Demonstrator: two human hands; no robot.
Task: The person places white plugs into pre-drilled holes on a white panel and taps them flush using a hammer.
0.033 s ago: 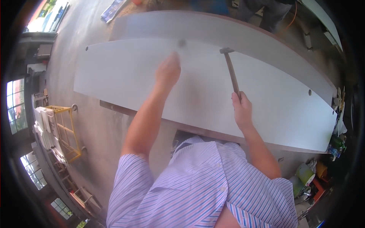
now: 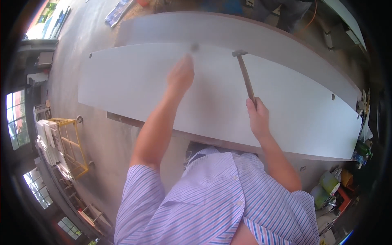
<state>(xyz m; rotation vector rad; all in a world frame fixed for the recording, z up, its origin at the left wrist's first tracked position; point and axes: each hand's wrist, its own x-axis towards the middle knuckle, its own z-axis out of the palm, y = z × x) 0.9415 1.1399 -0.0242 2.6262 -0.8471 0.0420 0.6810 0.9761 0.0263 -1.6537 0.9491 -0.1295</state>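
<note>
Slight shift noted since the earlier frame: the left hand (image 2: 181,77) is nearly in place, while the hammer (image 2: 246,76) and right hand (image 2: 259,118) stand a little farther left; the surroundings shift slightly too.

Hands are apart. Left hand is to the left of the hammer, clear of it, fingertips about level with the hammer head (image 2: 240,53). A blurred dark spot (image 2: 194,47) shows just beyond those fingertips; whether that hand grips anything cannot be told. Hammer lies between the hands, head far from the body, long axis running away and leaning left. Right hand is nearer, closed around the handle's end. Contact between head and surface cannot be confirmed.

Beneath, a long white panel (image 2: 134,81) runs left to right across the body, dark holes near both ends. A grey tabletop (image 2: 163,28) extends past its far edge.

Room, left to right: yellow metal cart (image 2: 80,143), concrete floor (image 2: 108,143), another person's dark trousers (image 2: 296,14), green container (image 2: 328,182) among clutter.
</note>
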